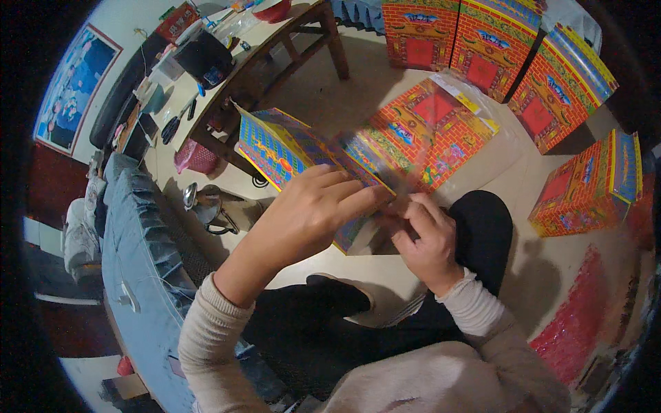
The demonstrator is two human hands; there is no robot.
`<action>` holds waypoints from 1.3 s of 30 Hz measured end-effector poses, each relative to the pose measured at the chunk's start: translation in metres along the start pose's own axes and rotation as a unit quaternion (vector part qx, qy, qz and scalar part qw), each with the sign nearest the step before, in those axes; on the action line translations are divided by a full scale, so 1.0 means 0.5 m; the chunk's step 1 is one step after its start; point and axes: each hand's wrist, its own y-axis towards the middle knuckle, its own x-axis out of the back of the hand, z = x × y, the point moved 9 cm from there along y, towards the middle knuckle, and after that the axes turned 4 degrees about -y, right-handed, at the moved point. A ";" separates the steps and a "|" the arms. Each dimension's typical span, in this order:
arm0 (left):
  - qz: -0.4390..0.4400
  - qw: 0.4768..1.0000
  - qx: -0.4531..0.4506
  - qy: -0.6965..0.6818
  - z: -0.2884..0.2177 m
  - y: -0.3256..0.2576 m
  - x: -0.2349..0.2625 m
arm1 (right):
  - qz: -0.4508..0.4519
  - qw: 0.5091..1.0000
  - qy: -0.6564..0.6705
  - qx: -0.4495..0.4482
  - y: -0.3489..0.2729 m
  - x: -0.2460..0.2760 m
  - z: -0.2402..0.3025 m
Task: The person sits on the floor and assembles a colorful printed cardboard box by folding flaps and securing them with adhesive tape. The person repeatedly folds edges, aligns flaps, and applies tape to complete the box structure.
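At the far left a framed picture (74,86) hangs on the wall, and below it a blue cloth (141,255) covers a long piece of furniture. Next to that stands a wooden counter (275,41) crowded with small items, among them a black box (203,55) and a pair of scissors (172,126); a pink basket (195,157) sits on the floor under it, with a metal kettle (206,203) nearby.

The person's left hand (310,213) reaches in from the lower left, its grip closed with fingertips pinching the edge of a folded paper house (303,155), blue and yellow on the side toward the hand. The piece is held up above the floor, in front of the person's black-trousered knees, its red brick-patterned half (430,134) spreading up and to the right under a clear plastic wrap. The right hand (423,241) meets it from below, just beside the left hand; its grip is narrow, fingers curled on the lower edge of the same paper house.

Further right, finished paper houses (482,41) stand in a row along the back, and another one (592,186) stands alone at the far right. A red patterned sheet (585,316) lies on the floor at the lower right.
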 end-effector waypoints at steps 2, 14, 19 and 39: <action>-0.004 1.000 -0.001 -0.001 0.000 0.000 0.001 | 0.000 1.000 -0.004 0.023 0.006 -0.004 0.016; -0.023 0.999 0.026 0.000 0.052 0.008 0.024 | 0.002 0.996 0.088 -0.016 0.040 -0.018 0.047; -0.024 0.996 0.057 -0.064 0.085 -0.001 0.018 | 0.001 0.990 0.139 -0.028 0.041 -0.019 0.041; -0.026 0.999 0.019 -0.019 0.068 0.006 0.014 | -0.019 0.992 0.123 -0.014 0.032 -0.025 0.036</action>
